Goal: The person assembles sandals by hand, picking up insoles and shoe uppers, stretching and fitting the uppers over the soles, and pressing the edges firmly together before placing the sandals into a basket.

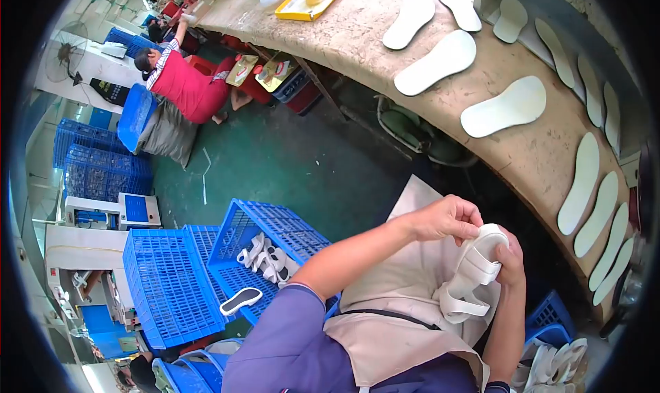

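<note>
A white strapped sandal [474, 273] is held over the apron on my lap, its heel or toe end up between my two hands. My left hand [454, 218] is closed, with fingertips pinched at the top edge of the sandal. Wrapped round the other side of that end is my right hand [510, 257], thumb on the sole's edge. The straps hang toward the apron [392, 276]. Several white insoles, such as one [504, 107] on the brown bench [364, 42], lie beyond my hands.
Blue crates [165, 283] stand at the left, one holding white sandals [267, 259]. More sandals [557, 365] are at the lower right. A yellow tray [295, 9] sits on the far bench. A person in red [189, 87] sits at the upper left.
</note>
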### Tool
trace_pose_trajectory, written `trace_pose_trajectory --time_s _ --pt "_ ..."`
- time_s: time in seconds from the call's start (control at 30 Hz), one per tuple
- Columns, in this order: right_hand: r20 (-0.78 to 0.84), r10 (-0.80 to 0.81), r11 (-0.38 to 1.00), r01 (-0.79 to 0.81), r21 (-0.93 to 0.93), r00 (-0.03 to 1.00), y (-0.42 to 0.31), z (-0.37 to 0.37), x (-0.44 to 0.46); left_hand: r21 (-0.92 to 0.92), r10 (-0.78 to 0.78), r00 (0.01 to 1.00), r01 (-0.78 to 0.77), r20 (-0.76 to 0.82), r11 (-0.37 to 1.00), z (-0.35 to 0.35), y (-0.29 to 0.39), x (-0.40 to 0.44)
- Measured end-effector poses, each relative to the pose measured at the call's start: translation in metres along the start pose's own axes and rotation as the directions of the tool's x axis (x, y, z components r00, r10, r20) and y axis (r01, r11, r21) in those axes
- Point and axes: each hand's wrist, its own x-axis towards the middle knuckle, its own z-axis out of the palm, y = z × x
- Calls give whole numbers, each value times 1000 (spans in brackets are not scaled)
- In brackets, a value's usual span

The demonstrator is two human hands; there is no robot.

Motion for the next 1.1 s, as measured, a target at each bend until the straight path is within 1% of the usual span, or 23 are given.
trace_pose_trajectory --time_s 0.03,0.07,0.1,0.13,0.17,0.2,0.23,0.27,0.3,0.33,0.4,0.5,0.6,0.63,0.73,0.77,0.87,0.9,1.0,1.1 --pt "12 -8 1000 8 14 1000 -5 5 0 14 -49 997 48 55 999 0 8 3" --pt "14 -8 1000 7 30 1000 -9 8 -2 81 -67 995 62 67 995 2 16 6" --pt "5 -13 999 13 32 1000 -4 3 -4 141 -47 998 41 34 989 4 15 11" --pt "-52 -23 999 24 23 998 -2 4 -7 261 -22 1000 27 -20 965 8 17 15" --pt "-144 -59 997 52 -51 988 9 -2 -11 352 -70 989 111 -127 929 21 29 18" --pt "-160 -87 991 69 -117 983 2 5 -13 494 -36 962 172 -272 852 32 29 23" --pt "-207 -105 986 74 -151 973 1 8 -14 513 102 944 79 -315 855 38 19 27" --pt "-197 -95 989 70 -130 976 -3 12 -13 480 129 948 28 -290 877 37 8 31" --pt "-167 -103 985 78 -151 981 3 4 -14 404 151 948 -26 -281 914 37 3 32" --pt "-159 -78 985 51 -165 984 7 -3 -16 199 50 972 -3 -229 980 34 3 33" --pt "-173 4 994 15 108 985 20 3 -16 -63 -44 989 36 -138 997 26 -22 44" --pt "-136 -45 993 59 105 990 28 -3 -19 -69 21 991 -30 -129 997 31 -43 54" --pt "-243 -36 998 47 39 969 23 2 -19 44 128 955 -121 -266 992 37 -44 52" --pt "-286 -50 999 43 -29 957 25 -3 -21 105 124 931 -93 -342 990 41 -46 49" --pt "-265 -7 999 18 37 964 30 -10 -22 44 86 948 -76 -306 996 30 -63 42" --pt "-213 -11 997 27 76 977 38 -14 -21 86 86 952 -63 -295 994 22 -70 47" --pt "-252 -36 995 59 85 967 40 -12 -19 -51 124 948 -145 -292 988 28 -85 55" --pt "-279 -21 993 51 103 960 39 -9 -20 -36 118 940 -137 -320 990 30 -84 54" --pt "-370 -97 995 89 -37 924 31 -3 -23 67 56 889 -29 -454 997 43 -84 42" --pt "-289 0 993 34 113 957 45 -15 -22 -107 34 918 -83 -396 991 39 -92 43"
